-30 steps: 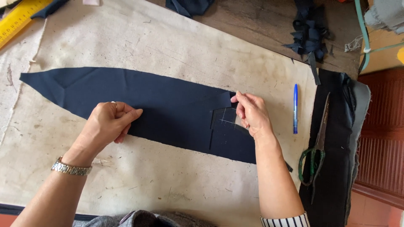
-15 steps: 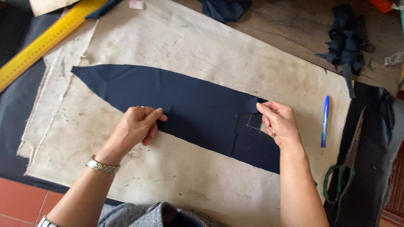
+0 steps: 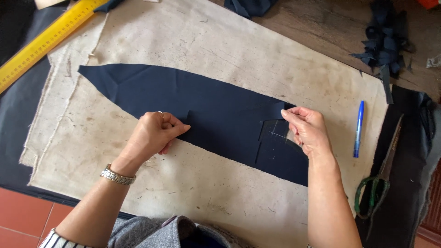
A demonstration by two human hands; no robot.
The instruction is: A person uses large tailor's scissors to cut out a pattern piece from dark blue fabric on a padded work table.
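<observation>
A long pointed piece of dark navy fabric [image 3: 206, 108] lies flat on a stained beige cloth [image 3: 220, 50]. My left hand [image 3: 156, 133], with a metal watch at the wrist, pinches the fabric's near edge around its middle and lifts a small fold. My right hand [image 3: 305, 128] pinches the far edge towards the wide right end, next to a smaller navy patch [image 3: 278, 154] with chalk lines on it.
A blue pen [image 3: 358, 128] lies on the beige cloth at the right. Green-handled scissors [image 3: 379, 183] rest on dark fabric beyond it. A yellow ruler [image 3: 43, 39] crosses the upper left corner. Navy scraps [image 3: 383, 43] sit on the wooden table at the upper right.
The view has shifted, so everything sits further right and lower in frame. Both hands now pinch the fabric's edges, where before they lay flatter on it.
</observation>
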